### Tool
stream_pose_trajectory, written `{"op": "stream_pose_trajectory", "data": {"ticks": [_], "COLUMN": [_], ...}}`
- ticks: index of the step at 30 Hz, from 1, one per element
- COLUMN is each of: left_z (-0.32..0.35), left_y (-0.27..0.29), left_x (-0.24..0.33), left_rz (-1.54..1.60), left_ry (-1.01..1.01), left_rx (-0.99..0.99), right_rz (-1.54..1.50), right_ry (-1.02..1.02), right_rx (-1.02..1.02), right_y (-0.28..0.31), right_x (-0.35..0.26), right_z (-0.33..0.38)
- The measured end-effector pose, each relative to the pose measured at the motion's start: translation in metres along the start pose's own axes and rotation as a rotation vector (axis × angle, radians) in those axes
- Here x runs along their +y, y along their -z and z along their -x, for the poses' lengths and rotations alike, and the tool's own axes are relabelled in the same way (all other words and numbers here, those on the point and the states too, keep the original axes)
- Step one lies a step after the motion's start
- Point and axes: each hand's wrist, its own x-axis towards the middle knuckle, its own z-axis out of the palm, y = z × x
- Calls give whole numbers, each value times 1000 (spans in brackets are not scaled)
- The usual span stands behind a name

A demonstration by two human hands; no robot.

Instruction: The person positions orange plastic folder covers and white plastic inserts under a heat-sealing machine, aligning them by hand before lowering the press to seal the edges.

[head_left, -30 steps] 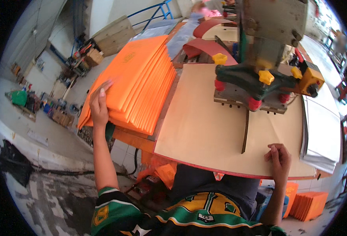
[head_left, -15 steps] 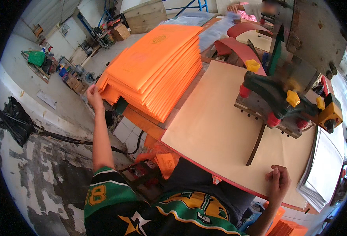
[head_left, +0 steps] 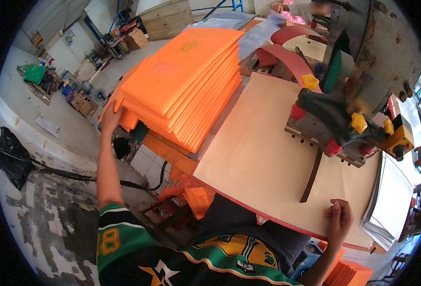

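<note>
My left hand (head_left: 111, 118) is at the near left corner of a tall pile of orange folders (head_left: 177, 71), its fingers closed about the edge of an orange folder (head_left: 128, 120) there. The fingertips are partly hidden against the orange. Round emblems mark the folders' covers. My right hand (head_left: 339, 220) hovers over or rests on the near right part of a tan board (head_left: 253, 138), loosely curled with nothing in it. Over that board stands a dark green press head (head_left: 334, 117) with yellow knobs and red feet. A thin dark strip (head_left: 311, 177) lies on the board, below the press head.
White sheets (head_left: 392, 190) are stacked at the board's right. A yellow control box (head_left: 401, 136) sits beside the press. Red curved strips (head_left: 291, 62) and clear plastic (head_left: 258, 35) lie beyond the board. Another person's hand (head_left: 279, 7) shows at the far edge. More orange folders (head_left: 349, 274) lie below right.
My left hand has moved further onto the corner of the orange pile, and its fingers have come round the edge. My right hand stays almost still. The whole view has shifted slightly.
</note>
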Motion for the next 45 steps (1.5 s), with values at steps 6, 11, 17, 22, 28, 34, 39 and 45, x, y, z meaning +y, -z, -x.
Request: {"op": "stream_pose_trajectory", "data": {"ticks": [6, 11, 17, 22, 28, 34, 39, 45], "left_z": [16, 29, 32, 35, 26, 27, 40, 63], "left_y": [1, -3, -3, 17, 34, 50, 81, 126], "left_x": [26, 52, 33, 42, 20, 16, 22, 66], "left_rz": [-135, -350, -486, -459, -306, -151, -58, 610], "left_ry": [-9, -46, -392, -154, -211, -255, -185, -80], "left_rx": [10, -2, 315, 292, 501, 794, 859, 970], "right_rz": [-12, 12, 0, 43, 11, 62, 49, 17], "right_ry": [-25, -7, -16, 16, -2, 8, 18, 11], "right_rx": [7, -14, -24, -46, -42, -36, -49, -36], "right_y": [-3, -1, -1, 1, -3, -1, -1, -4], "right_x": [-4, 0, -4, -6, -4, 4, 2, 2], "right_z": [0, 2, 2, 1, 1, -1, -2, -1]}}
